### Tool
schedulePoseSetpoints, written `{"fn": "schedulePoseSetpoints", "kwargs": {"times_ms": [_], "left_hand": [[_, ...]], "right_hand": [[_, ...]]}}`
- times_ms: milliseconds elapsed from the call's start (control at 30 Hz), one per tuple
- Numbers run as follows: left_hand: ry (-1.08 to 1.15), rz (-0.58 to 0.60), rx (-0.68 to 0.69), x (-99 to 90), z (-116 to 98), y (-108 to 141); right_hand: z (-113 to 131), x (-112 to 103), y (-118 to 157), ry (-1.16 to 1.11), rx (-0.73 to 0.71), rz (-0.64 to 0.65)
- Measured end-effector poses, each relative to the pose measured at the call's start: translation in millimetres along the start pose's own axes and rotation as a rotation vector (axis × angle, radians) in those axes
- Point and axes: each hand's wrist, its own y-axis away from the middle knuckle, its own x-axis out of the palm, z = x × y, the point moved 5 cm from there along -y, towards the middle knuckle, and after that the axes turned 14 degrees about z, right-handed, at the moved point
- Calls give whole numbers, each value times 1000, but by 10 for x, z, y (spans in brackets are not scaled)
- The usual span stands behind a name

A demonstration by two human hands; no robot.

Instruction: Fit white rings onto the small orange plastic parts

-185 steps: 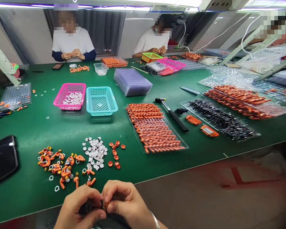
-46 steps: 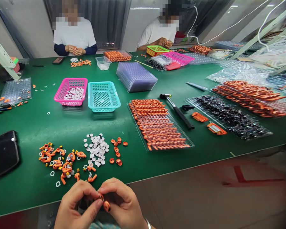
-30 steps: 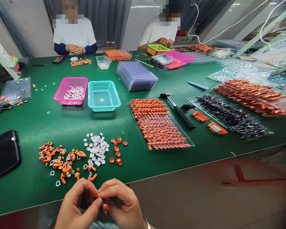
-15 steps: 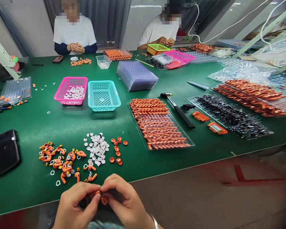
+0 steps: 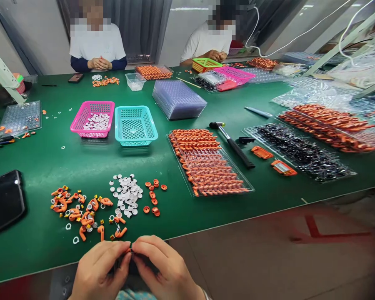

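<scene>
My left hand (image 5: 101,264) and my right hand (image 5: 165,264) meet at the table's front edge, fingertips pinched together. Between them shows a sliver of an orange earbud part (image 5: 129,250), mostly covered by the fingers. Just beyond my left hand lies a loose pile of orange earbud shells (image 5: 88,217) with small yellow and silver bits attached. White round discs (image 5: 127,195) are heaped to the right of that pile. A few orange caps (image 5: 152,194) are scattered beside the discs.
A phone (image 5: 8,201) lies at the left. Pink (image 5: 76,125) and turquoise baskets (image 5: 120,139) stand mid-table. Farther right are a tray of orange parts (image 5: 206,166), a hammer (image 5: 237,150) and a tray of black parts (image 5: 303,150). Two people sit opposite.
My fingers have drawn closer around the orange earbud part, and the round orange piece visible below my right fingertips is now hidden. The right hand has tilted slightly. Table items look unchanged.
</scene>
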Motion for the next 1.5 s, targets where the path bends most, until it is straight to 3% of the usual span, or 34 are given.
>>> {"fn": "schedulePoseSetpoints", "kwargs": {"times_ms": [267,467,600,800,1067,1200,1367,1500], "left_hand": [[70,57,-83,76,83,70],[24,16,-31,18,38,33],[-63,-2,29,1,-1,29],[-97,-53,57,-34,-25,33],[6,42,-101,52,90,151],[65,36,-152,81,96,189],[27,37,-126,56,59,145],[-33,30,-23,5,6,74]], "right_hand": [[-54,-27,-3,-61,43,-42],[-165,14,-17,-428,203,23],[-203,41,-8,-577,253,-23],[-116,11,-8,-452,118,-86],[6,-20,-5,-216,6,-142],[17,-21,-11,-190,-8,-149],[5,8,4,-236,19,-155],[-6,34,17,-279,33,-155]]}}
